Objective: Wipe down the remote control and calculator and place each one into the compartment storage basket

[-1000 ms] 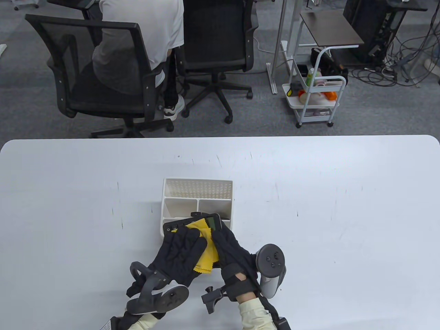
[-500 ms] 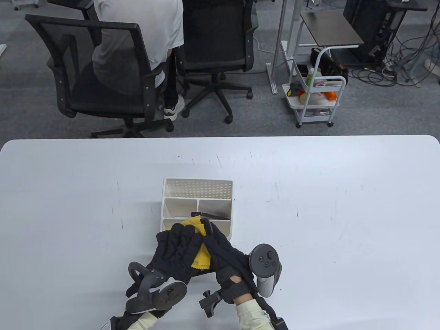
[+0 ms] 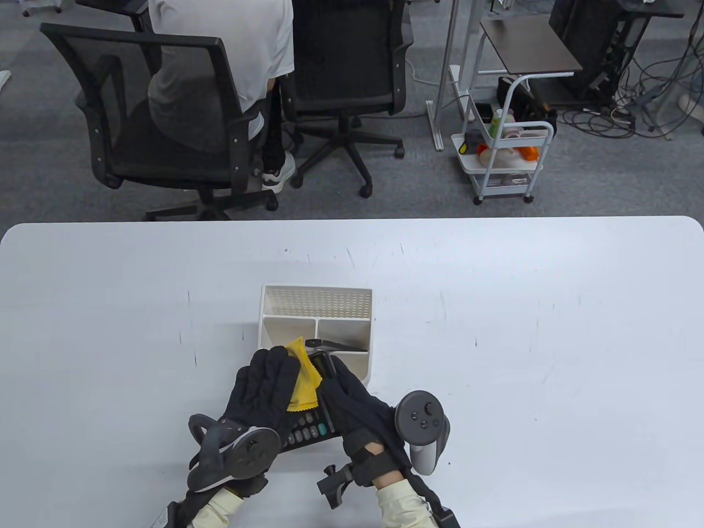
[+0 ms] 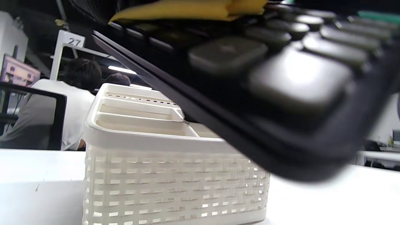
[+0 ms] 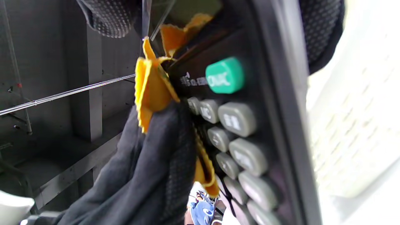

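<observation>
A black calculator [image 3: 309, 432] with grey keys is held tilted above the table, just in front of the white compartment basket [image 3: 316, 289]. My right hand [image 3: 352, 401] grips its right edge. My left hand [image 3: 264, 385] lies flat over its upper part and presses a yellow cloth [image 3: 302, 377] onto it. The right wrist view shows the keys [image 5: 237, 125], a green key, and the cloth [image 5: 153, 90] under the left glove. In the left wrist view the calculator [image 4: 281, 93] hangs over the basket [image 4: 175, 181]. A black remote control [image 3: 338, 345] lies in the basket's right compartment.
The white table [image 3: 522, 330] stretches wide on both sides of the basket. Beyond its far edge are office chairs [image 3: 165, 110] with a seated person, and a small white cart [image 3: 506, 159].
The calculator has swung round from lying across the basket's front to pointing toward me, so its keypad now shows. My left hand and the cloth slid left; the right hand moved with the calculator.
</observation>
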Demonstrator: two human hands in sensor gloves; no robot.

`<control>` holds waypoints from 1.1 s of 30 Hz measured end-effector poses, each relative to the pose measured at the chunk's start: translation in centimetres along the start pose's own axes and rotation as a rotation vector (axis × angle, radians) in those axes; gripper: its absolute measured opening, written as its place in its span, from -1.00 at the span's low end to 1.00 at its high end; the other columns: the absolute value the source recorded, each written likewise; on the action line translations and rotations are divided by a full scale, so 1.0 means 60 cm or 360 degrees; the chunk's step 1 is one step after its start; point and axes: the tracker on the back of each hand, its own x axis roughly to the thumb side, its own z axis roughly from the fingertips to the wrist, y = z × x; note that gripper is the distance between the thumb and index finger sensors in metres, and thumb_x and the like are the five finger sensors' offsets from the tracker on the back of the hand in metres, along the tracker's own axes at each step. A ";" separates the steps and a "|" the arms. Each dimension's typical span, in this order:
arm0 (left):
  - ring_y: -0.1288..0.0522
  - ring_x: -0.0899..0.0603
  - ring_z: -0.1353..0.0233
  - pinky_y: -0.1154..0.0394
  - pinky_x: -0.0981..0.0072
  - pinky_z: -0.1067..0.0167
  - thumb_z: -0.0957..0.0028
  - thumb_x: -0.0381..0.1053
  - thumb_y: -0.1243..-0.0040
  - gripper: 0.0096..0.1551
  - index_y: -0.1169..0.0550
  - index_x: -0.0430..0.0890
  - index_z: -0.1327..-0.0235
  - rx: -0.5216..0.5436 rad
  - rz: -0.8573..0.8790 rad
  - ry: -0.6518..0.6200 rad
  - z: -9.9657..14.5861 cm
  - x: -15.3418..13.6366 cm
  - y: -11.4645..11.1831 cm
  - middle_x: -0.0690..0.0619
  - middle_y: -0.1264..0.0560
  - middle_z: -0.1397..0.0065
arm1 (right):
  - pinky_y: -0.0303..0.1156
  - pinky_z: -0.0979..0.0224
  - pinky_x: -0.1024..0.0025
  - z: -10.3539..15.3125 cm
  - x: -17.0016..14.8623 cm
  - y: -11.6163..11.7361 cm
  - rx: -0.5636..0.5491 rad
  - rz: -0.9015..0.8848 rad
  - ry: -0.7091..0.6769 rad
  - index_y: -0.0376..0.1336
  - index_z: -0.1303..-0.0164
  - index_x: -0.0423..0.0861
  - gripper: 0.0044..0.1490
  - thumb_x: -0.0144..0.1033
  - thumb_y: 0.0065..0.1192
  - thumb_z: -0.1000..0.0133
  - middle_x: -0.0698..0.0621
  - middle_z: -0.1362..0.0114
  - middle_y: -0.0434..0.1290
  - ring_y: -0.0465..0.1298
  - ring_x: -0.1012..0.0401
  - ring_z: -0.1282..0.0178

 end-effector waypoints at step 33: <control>-0.64 -0.19 -0.31 -0.51 -0.17 -0.29 0.03 0.44 -0.21 -0.23 -0.37 0.13 -0.40 -0.0397 0.0953 0.0199 -0.002 -0.104 -0.003 0.09 -0.61 -0.30 | 0.59 -0.08 -0.08 0.001 0.042 -0.003 0.0036 0.0210 -0.0311 0.32 -0.47 -0.31 -0.29 -0.23 0.35 -0.17 -0.33 -0.28 0.59 0.68 -0.09 -0.05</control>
